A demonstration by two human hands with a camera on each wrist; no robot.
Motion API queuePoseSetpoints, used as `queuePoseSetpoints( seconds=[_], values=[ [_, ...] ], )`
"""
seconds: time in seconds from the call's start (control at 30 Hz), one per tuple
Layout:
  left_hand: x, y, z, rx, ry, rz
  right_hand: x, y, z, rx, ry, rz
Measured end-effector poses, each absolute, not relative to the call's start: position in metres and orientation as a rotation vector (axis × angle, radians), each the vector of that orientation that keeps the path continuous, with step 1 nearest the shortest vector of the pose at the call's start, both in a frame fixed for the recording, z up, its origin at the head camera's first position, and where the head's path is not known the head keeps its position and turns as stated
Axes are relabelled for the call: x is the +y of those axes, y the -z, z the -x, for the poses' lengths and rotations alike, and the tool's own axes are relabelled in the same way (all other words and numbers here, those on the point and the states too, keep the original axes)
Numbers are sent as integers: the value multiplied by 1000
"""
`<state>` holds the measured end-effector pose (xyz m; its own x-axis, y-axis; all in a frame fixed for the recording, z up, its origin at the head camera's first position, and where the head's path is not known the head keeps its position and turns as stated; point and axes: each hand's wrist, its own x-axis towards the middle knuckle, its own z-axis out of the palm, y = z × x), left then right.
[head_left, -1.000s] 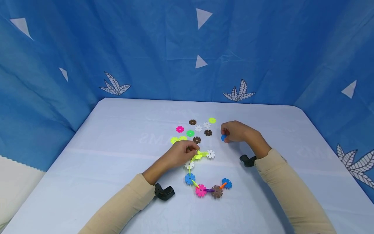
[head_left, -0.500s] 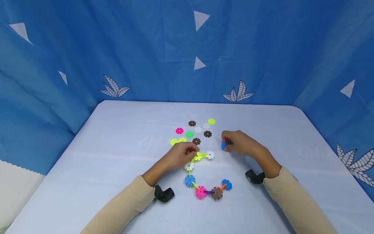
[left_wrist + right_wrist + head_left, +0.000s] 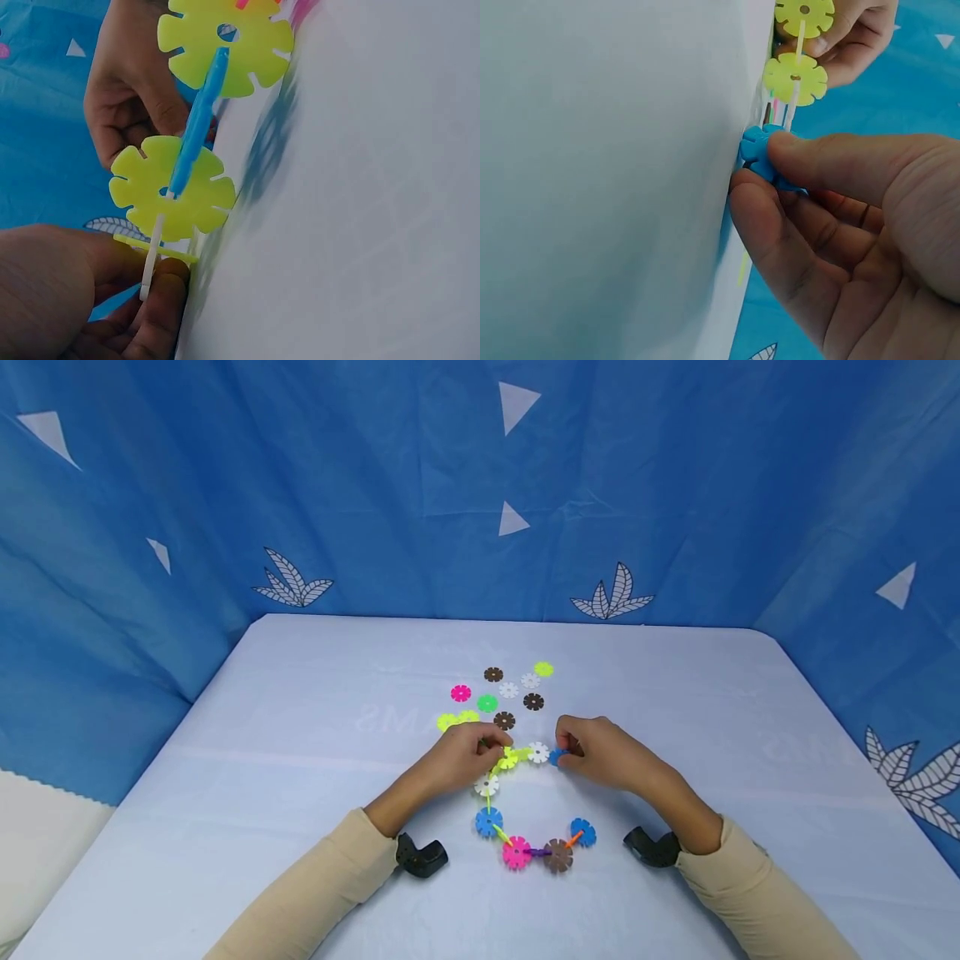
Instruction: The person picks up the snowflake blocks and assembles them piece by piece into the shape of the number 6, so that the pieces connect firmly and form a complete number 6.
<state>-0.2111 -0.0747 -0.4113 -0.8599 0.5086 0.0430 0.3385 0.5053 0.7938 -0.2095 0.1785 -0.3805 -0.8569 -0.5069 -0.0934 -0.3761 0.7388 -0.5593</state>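
A curved chain of notched flower-shaped plastic discs stands on the white table. At its upper left my left hand pinches a yellow-green disc, beside a white disc seen edge-on. My right hand pinches a blue disc between thumb and curled fingers. In the head view this blue disc is right at the rim of the white end disc. The chain runs down through a blue disc, a pink disc and a brown disc to another blue disc.
Loose discs lie flat behind the hands: a pink disc, a green disc, several brown, white and yellow ones. Black wrist-worn devices hang near the left cuff and right cuff. A blue curtain encloses the table's back and sides.
My right hand has carried the blue disc left and toward me, from beside the loose discs to the chain's white end disc. My left hand keeps its hold in the same place.
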Motion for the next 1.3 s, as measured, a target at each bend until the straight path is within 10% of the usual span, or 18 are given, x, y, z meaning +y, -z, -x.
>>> queuePoseSetpoints(
  seconds=[1.3],
  values=[
    [-78,412,214,2321,-1269,-891,158,382,204,2795,734,655]
  ],
)
